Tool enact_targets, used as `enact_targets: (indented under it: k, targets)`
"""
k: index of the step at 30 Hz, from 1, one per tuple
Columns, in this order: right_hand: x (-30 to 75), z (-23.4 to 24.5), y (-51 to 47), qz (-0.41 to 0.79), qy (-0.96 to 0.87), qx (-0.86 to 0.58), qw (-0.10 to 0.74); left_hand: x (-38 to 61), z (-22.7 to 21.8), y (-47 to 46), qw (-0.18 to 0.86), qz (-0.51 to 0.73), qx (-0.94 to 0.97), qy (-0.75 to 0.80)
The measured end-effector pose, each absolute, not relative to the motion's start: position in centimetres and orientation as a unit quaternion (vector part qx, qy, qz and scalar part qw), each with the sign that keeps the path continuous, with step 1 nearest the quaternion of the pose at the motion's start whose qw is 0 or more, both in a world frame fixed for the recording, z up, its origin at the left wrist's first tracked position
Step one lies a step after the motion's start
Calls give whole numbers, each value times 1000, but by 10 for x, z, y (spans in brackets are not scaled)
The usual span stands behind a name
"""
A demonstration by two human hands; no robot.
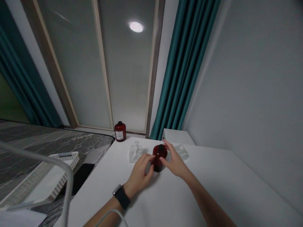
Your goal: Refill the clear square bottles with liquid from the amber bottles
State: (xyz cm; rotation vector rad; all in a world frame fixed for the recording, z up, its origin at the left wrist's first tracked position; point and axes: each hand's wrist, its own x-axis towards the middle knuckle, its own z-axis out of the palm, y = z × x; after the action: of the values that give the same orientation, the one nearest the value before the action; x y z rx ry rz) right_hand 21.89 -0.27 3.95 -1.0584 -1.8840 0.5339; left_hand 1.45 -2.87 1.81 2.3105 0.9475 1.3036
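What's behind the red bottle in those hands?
Two clear glass bottles, left and right; farther back, a second red bottle. The right hand hides part of the right one.

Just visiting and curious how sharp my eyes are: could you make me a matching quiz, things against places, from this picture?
1 dark red bottle
2 labelled red bottle
3 white basket
4 black watch

a on the left wrist
b by the window
c held between left hand and right hand
d left of the white table

Pairs: 1-c, 2-b, 3-d, 4-a.
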Motion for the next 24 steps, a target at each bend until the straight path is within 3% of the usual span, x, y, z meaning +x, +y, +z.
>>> enact_targets:
  k: [24]
  targets:
    - [177,38,138,73,-687,-603,399,14,15,-30,100,353,862,350]
